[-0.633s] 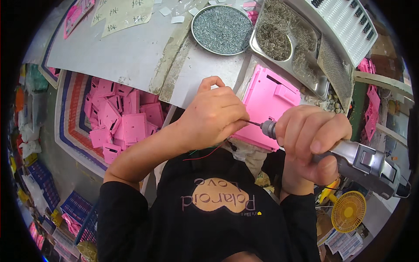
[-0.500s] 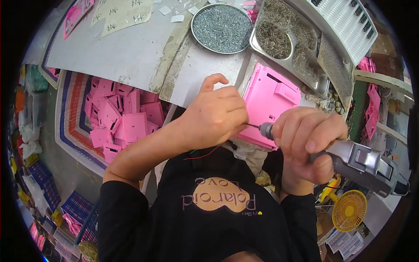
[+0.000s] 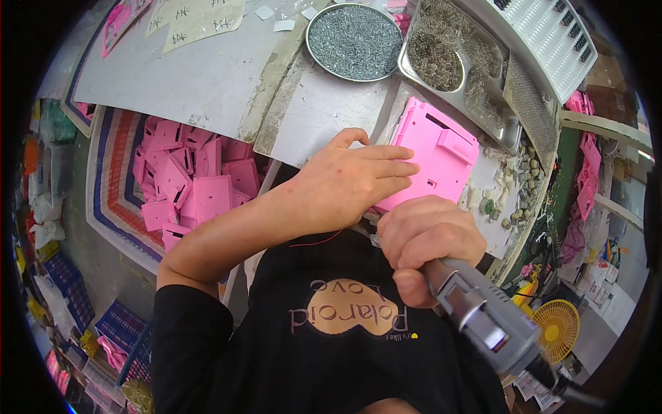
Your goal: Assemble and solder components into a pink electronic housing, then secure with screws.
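A pink plastic case [image 3: 438,148] lies on the worktop in front of me, with a raised block and a dark slot in its face. My left hand [image 3: 355,172] rests over its left edge, its fingers stretched out flat on the pink surface. At the case's near edge, my right hand [image 3: 431,238] is wrapped round a grey electric screwdriver [image 3: 476,314]. The tool's rear end and cable point toward the lower right. Its bit is hidden behind my right hand.
Behind the case stand a round metal tray [image 3: 308,43] of small screws and a steel tray [image 3: 512,131] of springs. Small metal cylinders [image 3: 527,179] lie to the right. Several pink cases [image 3: 210,196] fill a striped bag at left. A yellow fan [image 3: 557,331] stands lower right.
My left fingers have opened from a pinch at the screwdriver's bit and now lie on the case. My right hand has moved left and nearer me, swinging the screwdriver's rear end downward.
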A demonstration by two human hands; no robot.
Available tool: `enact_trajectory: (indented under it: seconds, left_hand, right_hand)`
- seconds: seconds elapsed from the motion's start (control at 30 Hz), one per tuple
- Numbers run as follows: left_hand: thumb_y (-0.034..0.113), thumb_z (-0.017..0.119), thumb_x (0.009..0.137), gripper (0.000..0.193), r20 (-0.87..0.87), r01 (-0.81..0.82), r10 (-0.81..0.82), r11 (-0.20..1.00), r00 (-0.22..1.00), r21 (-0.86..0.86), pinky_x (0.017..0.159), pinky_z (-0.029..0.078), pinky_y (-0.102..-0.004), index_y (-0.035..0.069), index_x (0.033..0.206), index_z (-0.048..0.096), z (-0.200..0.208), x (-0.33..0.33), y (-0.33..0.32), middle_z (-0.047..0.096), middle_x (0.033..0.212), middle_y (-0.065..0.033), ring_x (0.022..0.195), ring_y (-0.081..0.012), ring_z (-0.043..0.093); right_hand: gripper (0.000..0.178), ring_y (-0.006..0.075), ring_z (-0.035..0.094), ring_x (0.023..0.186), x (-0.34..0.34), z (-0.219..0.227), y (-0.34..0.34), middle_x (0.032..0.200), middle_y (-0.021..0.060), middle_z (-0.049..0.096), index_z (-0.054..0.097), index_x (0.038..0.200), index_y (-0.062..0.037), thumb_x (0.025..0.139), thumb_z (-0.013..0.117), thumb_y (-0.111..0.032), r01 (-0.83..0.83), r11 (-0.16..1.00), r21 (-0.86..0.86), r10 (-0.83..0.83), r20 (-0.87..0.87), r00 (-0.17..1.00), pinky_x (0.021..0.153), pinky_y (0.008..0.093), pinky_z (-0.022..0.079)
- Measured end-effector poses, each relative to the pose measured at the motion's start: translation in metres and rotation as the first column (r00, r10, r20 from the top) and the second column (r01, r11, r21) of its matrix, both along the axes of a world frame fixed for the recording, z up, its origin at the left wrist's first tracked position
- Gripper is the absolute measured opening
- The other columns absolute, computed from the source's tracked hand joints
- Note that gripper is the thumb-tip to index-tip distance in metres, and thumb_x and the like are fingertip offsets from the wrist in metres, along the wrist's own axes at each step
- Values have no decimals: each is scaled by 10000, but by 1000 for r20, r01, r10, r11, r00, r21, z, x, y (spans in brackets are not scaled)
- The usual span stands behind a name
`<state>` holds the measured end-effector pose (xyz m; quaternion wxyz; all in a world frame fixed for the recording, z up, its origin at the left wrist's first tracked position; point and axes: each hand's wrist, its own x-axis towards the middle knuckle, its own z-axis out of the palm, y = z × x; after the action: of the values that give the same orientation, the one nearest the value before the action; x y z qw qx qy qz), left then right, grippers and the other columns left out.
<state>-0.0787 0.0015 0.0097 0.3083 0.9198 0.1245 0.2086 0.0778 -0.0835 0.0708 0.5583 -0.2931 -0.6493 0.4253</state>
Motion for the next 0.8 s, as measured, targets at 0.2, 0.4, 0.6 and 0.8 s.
enact_trajectory:
  seconds: [0.2,0.4,0.6,0.8]
  left_hand:
    - [75,688,781,380,-59,3,0,999,998,43,1000,393,-450,92,1160,699,9,5,2,649,1366,-24,1314,-184,567]
    - [99,698,783,404,36,-27,25,999,999,39,949,428,-401,92,1186,707,21,52,-10,655,1339,-15,1124,-267,604]
    - [119,710,783,420,-46,-54,62,986,997,156,902,441,-397,118,1203,715,8,77,-23,644,1361,-1,1032,-255,566]
    - [122,709,784,431,-108,-60,78,985,991,159,894,434,-393,144,1214,718,11,77,-24,638,1378,12,1022,-255,561]
  right_hand:
    - [184,217,605,528,28,3,-6,661,68,634,609,864,-47,869,761,-152,31,999,-43,-36,-109,993,565,371,544]
    - [96,123,416,499,124,35,-24,576,-13,451,527,1036,-59,987,571,-129,408,913,23,-395,-204,896,524,325,411]
    - [92,119,436,533,135,-9,-10,643,24,490,518,1027,-33,989,546,-112,415,908,-60,-413,-299,860,559,324,418]
    - [115,120,488,544,140,-4,-8,681,62,566,507,961,-20,958,600,-89,304,953,-6,-289,-323,901,520,292,416]
